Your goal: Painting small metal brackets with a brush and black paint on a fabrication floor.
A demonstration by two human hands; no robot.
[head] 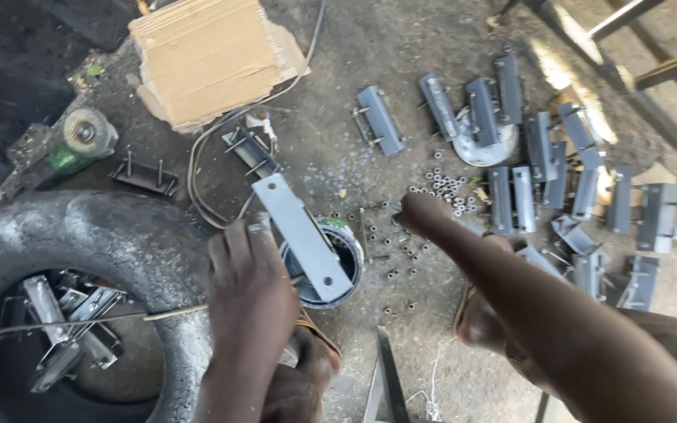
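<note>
Hands first: we find the left hand (248,294) low in the middle of the view, back upward, its fingers (258,235) closed on the near end of a flat grey metal plate (301,233). The plate runs up and to the left from a round tin (348,266) standing on the floor (354,47), and lies across the tin's open mouth, with a bolt hole visible at each end.

The right hand (425,213) reaches out over the floor beyond the tin, toward a scatter of small nuts (448,186). We see it from behind and above, and we cannot tell whether its fingers are open or pinched on anything. More nuts lie loose on the floor just beside the tin.

To the right of the nuts, many grey metal brackets (546,164) lie in a loose group. A single bracket with bolts (379,119) lies apart, above the tin.

At the lower left we note a large black tyre (119,243) with further metal parts (72,321) in its centre. A thin rod (80,321) crosses it. Near the upper left corner of the view are a folded piece of cardboard (209,55) and a grinder with a wire brush wheel (84,135), with a black cable (221,129) curving between cardboard and plate.
</note>
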